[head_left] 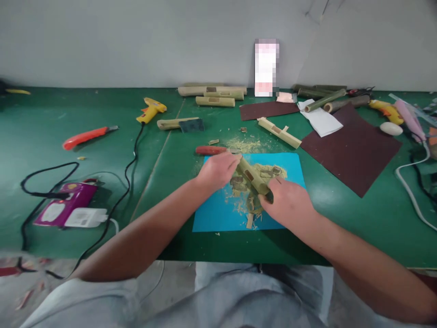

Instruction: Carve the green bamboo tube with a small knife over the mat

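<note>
A bamboo tube with a rectangular slot cut in its side slants between my two hands, over a blue sheet. My left hand is closed on its upper end, and my right hand grips the lower end near the hollow opening. Bamboo shavings and chips lie heaped on the sheet under the tube. Just beyond my left hand rests a red-handled tool, its metal end partly hidden by that hand. Farther right lies another slotted bamboo tube.
At left are an orange utility knife, a yellow glue gun and a purple power strip with trailing cords. More bamboo tubes lie by the wall. Dark brown sandpaper and a white egg-shaped object are at right.
</note>
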The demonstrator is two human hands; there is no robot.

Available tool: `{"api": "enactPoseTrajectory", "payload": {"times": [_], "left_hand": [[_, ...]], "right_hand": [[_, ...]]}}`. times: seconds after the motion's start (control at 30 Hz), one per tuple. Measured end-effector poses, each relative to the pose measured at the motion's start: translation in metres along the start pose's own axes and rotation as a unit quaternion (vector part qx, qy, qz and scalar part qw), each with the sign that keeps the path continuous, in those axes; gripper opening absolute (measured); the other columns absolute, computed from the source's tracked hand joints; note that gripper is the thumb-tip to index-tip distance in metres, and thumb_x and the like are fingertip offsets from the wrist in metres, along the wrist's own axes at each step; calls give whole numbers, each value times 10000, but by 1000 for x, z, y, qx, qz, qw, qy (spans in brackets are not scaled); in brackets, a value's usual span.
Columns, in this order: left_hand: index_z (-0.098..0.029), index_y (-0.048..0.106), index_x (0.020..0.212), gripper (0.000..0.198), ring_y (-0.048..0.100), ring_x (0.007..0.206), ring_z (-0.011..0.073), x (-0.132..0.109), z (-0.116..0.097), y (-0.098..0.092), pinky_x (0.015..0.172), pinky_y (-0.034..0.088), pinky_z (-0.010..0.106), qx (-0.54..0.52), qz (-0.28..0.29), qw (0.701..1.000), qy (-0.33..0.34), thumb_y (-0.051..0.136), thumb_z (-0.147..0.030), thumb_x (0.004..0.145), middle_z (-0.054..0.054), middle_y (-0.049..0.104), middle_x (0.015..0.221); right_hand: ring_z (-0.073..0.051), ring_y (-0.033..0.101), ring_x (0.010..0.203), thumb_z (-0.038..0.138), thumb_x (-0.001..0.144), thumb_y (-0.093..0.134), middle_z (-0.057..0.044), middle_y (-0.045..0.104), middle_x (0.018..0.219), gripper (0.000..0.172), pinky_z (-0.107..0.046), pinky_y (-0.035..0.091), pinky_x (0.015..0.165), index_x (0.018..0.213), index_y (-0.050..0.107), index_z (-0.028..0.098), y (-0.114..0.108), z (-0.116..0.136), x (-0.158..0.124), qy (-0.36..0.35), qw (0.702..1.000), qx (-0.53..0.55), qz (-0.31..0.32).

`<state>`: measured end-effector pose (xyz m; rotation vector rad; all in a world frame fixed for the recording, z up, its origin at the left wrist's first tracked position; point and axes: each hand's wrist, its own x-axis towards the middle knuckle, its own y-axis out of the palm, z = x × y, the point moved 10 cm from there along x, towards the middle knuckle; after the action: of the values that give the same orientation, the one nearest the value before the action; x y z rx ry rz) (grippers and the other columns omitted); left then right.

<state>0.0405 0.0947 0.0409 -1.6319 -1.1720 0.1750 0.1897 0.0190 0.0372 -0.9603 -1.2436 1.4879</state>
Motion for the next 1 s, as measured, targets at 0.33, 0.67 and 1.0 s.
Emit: {"api": "enactPoseTrajectory", "payload": {"times": [0.33,0.67,1.0], "left_hand": [[-172,724,1161,340,719,988,220,-5,-7,6,897,583,331,-2,34,999,15,450,-312,1018,93,759,1068],[-181,733,1130,328,720,982,215,-4,-3,3,910,579,326,-8,15,1000,-12,459,-319,1014,85,762,1054],[-168,723,1159,330,724,980,213,-5,-6,6,883,589,317,-14,36,999,3,462,-306,1011,85,761,1069]], "right_hand": [[-223,650,796,343,894,553,-81,682,872,171,-322,382,616,887,623,187,-1,1,0,-4,1000,10,-7],[-224,649,795,350,889,559,-84,686,904,168,-323,385,611,893,615,191,-1,0,0,1,1000,7,-7],[-214,651,787,347,894,560,-76,684,879,174,-320,364,610,902,623,184,-1,1,0,0,1000,5,3]]}}
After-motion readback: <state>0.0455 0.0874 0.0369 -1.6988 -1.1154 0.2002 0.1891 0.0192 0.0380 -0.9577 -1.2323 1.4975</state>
